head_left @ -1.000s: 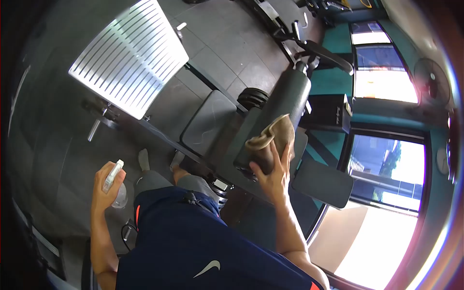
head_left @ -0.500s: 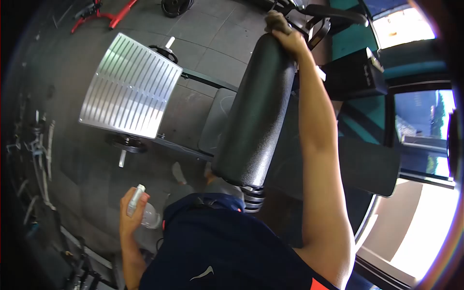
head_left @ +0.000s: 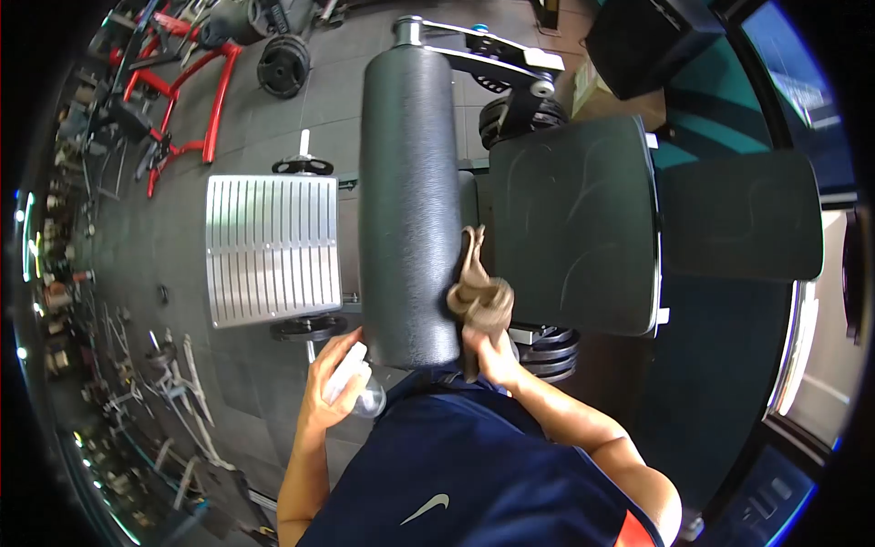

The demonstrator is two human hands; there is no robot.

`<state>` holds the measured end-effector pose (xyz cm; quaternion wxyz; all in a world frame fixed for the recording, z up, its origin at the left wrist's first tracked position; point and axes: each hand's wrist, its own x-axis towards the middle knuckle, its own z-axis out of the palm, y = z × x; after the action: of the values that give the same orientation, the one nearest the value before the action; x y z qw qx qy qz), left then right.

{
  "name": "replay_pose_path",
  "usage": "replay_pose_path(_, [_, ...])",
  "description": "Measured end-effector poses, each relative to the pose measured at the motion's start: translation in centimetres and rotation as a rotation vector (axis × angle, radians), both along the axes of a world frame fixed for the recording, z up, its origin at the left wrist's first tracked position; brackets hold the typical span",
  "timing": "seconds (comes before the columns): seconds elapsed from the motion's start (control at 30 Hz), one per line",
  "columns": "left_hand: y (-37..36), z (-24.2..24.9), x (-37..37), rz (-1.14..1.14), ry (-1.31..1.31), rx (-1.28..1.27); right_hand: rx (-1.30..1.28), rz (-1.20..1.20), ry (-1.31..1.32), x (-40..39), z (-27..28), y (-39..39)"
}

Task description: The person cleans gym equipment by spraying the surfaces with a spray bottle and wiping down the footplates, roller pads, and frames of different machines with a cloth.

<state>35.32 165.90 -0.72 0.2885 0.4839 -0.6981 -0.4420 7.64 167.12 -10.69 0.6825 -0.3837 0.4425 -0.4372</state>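
Observation:
A long black padded roller (head_left: 410,210) of an exercise machine stretches away in front of me. At its near right side, my right hand (head_left: 492,356) grips a bunched brown cloth (head_left: 485,296), part of which hangs down by the pad. My left hand (head_left: 330,378) is wrapped round a clear spray bottle with a white top (head_left: 366,401), close to the roller's near left end. Left of the roller lies a ribbed metal footplate (head_left: 273,246).
Black padded boards (head_left: 574,228) of the machine lie to the right, with weight plates (head_left: 551,354) below. A red rack (head_left: 214,109) and a stack of plates (head_left: 283,67) stand at the far left. A black box (head_left: 647,46) is at the upper right.
My right hand has come back from the roller's far end to its near right side with the cloth. My left hand and the bottle have moved right, towards the roller. My view has turned.

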Motion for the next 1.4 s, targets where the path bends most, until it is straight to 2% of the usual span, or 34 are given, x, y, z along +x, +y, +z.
replay_pose_path(0.07, [0.4, 0.4, 0.1, 0.012, -0.080, 0.169, 0.368, -0.028, -0.175, 0.8, -1.6, 0.2])
replay_pose_path(0.1, [0.9, 0.0, 0.4, 0.046, -0.080, 0.267, 0.318, -0.122, -0.172, 2.4, -1.5, 0.7])
replay_pose_path(0.13, [0.9, -0.1, 0.8, 0.093, -0.084, 0.361, 0.017, -0.228, -0.106, 3.0, -1.4, 1.0])
replay_pose_path(0.17, [0.6, 0.2, 0.3, 0.105, -0.048, 0.471, -0.214, -0.141, 0.010, 2.5, -0.6, 0.5])
replay_pose_path(0.2, [1.5, -2.4, 1.7, 0.139, 0.026, 0.547, -0.443, -0.053, 0.132, 1.8, 0.6, 0.0])
replay_pose_path(0.27, [1.5, -4.3, 2.9, 0.099, 0.013, 0.603, -0.747, 0.036, 0.643, 1.5, 4.0, -1.2])
replay_pose_path(0.33, [2.1, -3.8, 3.2, 0.254, -0.024, 0.528, -0.726, 0.281, 0.785, 1.3, 8.4, -4.2])
replay_pose_path(0.37, [2.4, -3.4, 3.2, 0.334, -0.042, 0.493, -0.718, 0.324, 0.838, 1.5, 9.4, -5.8])
replay_pose_path(0.43, [0.4, -0.1, 3.1, 0.258, -0.135, 0.359, -0.674, 0.289, 0.940, 1.8, 9.7, -11.4])
replay_pose_path(0.5, [-1.2, 2.5, 2.3, 0.209, -0.153, 0.178, -0.770, 0.050, 0.999, 2.3, 7.7, -19.4])
replay_pose_path(0.57, [-3.3, 5.4, 1.0, 0.181, -0.208, 0.085, -0.715, -0.042, 1.050, 2.5, 6.9, -28.7])
replay_pose_path(0.63, [-6.2, 7.6, 0.0, 0.156, -0.303, 0.037, -0.609, -0.043, 1.131, 2.0, 5.5, -37.9])
replay_pose_path(0.67, [-7.7, 8.4, -0.3, 0.137, -0.347, 0.016, -0.528, 0.048, 1.132, 1.8, 4.0, -42.8])
replay_pose_path(0.7, [-9.0, 9.4, -0.6, 0.152, -0.369, -0.053, -0.444, 0.127, 1.096, 1.8, 4.5, -44.1])
replay_pose_path(0.8, [-11.6, 12.5, -0.9, 0.167, -0.376, -0.255, -0.744, 0.091, 1.238, 2.4, 7.5, -35.7])
replay_pose_path(0.83, [-12.1, 13.7, -0.8, 0.138, -0.432, -0.293, -0.891, 0.098, 1.242, 3.3, 7.1, -31.2])
replay_pose_path(0.87, [-12.0, 14.7, -1.4, 0.197, -0.381, -0.244, -1.032, 0.099, 1.194, 3.4, 8.3, -25.1])
replay_pose_path(0.93, [-11.8, 15.8, -2.0, 0.252, -0.346, -0.223, -0.970, 0.467, 1.114, 3.1, 11.1, -14.3])
replay_pose_path(1.0, [-11.3, 15.5, -0.7, 0.237, -0.278, -0.236, -1.039, 0.387, 0.857, 2.8, 9.6, -4.8])
replay_pose_path(1.1, [-9.4, 14.8, 0.0, 0.299, -0.241, -0.116, -0.877, 0.308, 0.824, 2.1, 8.8, -6.5])
replay_pose_path(1.2, [-7.2, 13.2, 1.2, 0.294, -0.228, -0.034, -0.781, -0.024, 0.864, 2.4, 7.8, -17.6])
replay_pose_path(1.3, [-4.8, 11.6, 0.7, 0.292, -0.267, 0.050, -0.631, -0.067, 1.005, 2.5, 7.5, -29.3])
replay_pose_path(1.4, [-2.5, 9.5, 1.0, 0.193, -0.313, 0.096, -0.523, -0.168, 0.897, 1.5, 3.2, -39.7])
